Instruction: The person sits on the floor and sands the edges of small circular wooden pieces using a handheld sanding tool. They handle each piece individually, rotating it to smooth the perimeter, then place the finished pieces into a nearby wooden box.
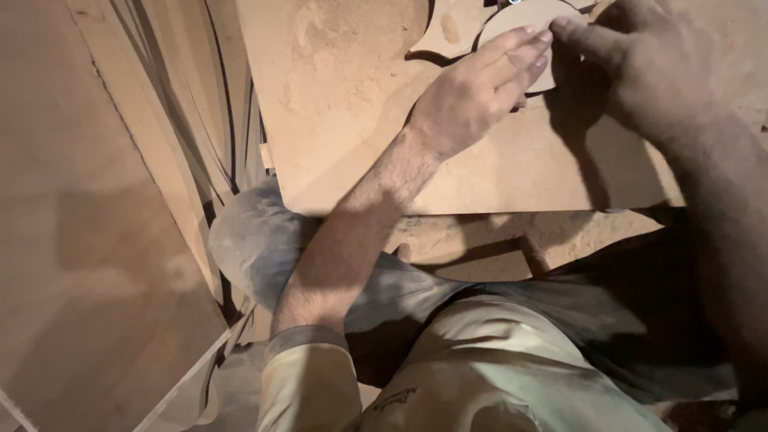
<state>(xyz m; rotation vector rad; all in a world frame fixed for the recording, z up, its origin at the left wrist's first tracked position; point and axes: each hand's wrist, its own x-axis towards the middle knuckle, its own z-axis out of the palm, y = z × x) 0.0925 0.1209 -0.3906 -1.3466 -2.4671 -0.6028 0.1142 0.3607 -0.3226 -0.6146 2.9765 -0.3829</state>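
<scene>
The flat brown board (480, 160) lies across the person's lap like a worktop, its near edge running almost level just above the knees and its left edge rising steeply toward the top of the view. On its far part, close to the top edge of the view, sits a rounded disc-shaped cutout (520, 24) of the same brown fibreboard, partly cut off by the frame, so its long axis cannot be told. A second curved offcut (448, 32) lies just left of it, touching or nearly so.

The left hand (476, 92) reaches up across the board with fingers stretched flat and together, fingertips pressing on the disc's near face. The right hand (640, 64) comes in from the right, its fingers bent down onto the disc's right edge, meeting the left fingertips; whether it pinches the piece or only presses cannot be told.

Open board surface lies to the left of the hands and along the near edge. Beyond the board's left edge, a stack of thin sheets (200, 120) leans on end, close beside the knee (256, 240), and a large plain panel (88, 240) fills the left side. No labels or packages show on any of these surfaces.
</scene>
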